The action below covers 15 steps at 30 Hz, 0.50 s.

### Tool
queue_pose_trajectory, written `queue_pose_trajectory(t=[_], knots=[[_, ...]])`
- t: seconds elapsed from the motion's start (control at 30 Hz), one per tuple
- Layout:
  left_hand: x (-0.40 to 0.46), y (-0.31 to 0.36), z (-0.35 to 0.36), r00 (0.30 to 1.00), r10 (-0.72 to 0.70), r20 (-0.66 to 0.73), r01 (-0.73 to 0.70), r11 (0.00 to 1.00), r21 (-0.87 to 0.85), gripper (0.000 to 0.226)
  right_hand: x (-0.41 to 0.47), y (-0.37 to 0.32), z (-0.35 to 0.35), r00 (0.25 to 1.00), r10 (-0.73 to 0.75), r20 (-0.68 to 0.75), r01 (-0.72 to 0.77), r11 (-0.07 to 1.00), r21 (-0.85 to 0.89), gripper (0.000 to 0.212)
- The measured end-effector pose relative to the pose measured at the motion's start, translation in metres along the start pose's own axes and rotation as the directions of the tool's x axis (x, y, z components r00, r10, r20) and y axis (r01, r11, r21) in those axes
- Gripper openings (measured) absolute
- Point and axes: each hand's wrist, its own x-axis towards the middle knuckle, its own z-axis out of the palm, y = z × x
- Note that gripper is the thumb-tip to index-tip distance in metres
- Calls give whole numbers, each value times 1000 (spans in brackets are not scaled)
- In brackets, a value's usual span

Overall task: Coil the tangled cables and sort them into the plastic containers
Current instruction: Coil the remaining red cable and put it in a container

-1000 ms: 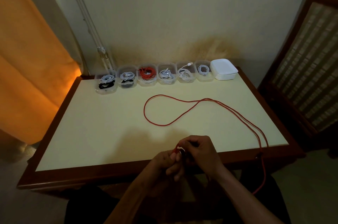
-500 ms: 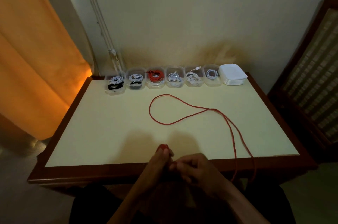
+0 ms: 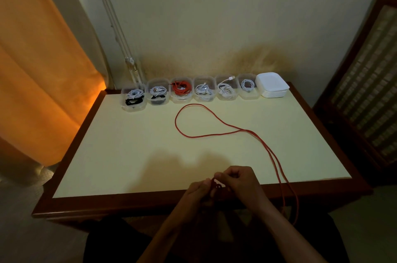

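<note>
- Red braided cable, long and thin, is the only loose one you have left: it lies in a wide loop at the middle of the cream-topped wooden table, then runs toward 4 o'clock, drops over the near edge and hangs below it.
- Your left hand and right hand meet at 6 o'clock, at the table's near edge, both with fingers curled on the cable's near end; a small red bunch shows between them, which looks like the first turns of a coil.
- Six clear plastic containers stand in a row along the far edge at 12 o'clock. Each already holds coiled cable: white ones mostly, black under white in the two on the left, and a red coil in the third from the left.
- A stack of white square lids sits touching the row's right end, none fitted yet.
- Judging from this, you are nearly through sorting: most of this last cable's length is not yet wound, and it has to go in a container, likely the one with the red coil.
</note>
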Motion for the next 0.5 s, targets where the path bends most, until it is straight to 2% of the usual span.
queue_pose_trajectory(t=[0.13, 0.2, 0.23, 0.3, 0.37, 0.43, 0.5], knots=[[2, 5, -3, 998, 44, 41, -37, 986, -160, 38, -5, 3, 3, 999, -4, 37, 2, 999, 53, 30], [6, 15, 0, 994, 91, -52, -104, 925, -365, 32, -11, 10, 8, 990, -41, 135, 38, 999, 26, 26], [8, 21, -1, 988, 106, -109, -142, 903, -404, 28, -14, 13, 11, 976, -52, 210, 62, 997, -39, 26], [16, 26, -13, 966, 150, -210, -205, 940, -274, 25, -24, 14, 16, 916, -34, 399, 103, 983, -151, 23], [24, 23, -29, 935, 202, -290, -195, 979, 53, 26, -31, 5, 16, 857, 9, 515, 76, 987, -144, 19], [25, 15, -34, 935, 241, -260, -157, 939, 306, 21, -32, -8, 10, 864, -3, 503, 26, 999, -39, 17], [19, 8, -28, 965, 165, -205, -88, 936, 340, 17, -31, -22, 1, 901, -51, 431, -7, 991, 130, 17]])
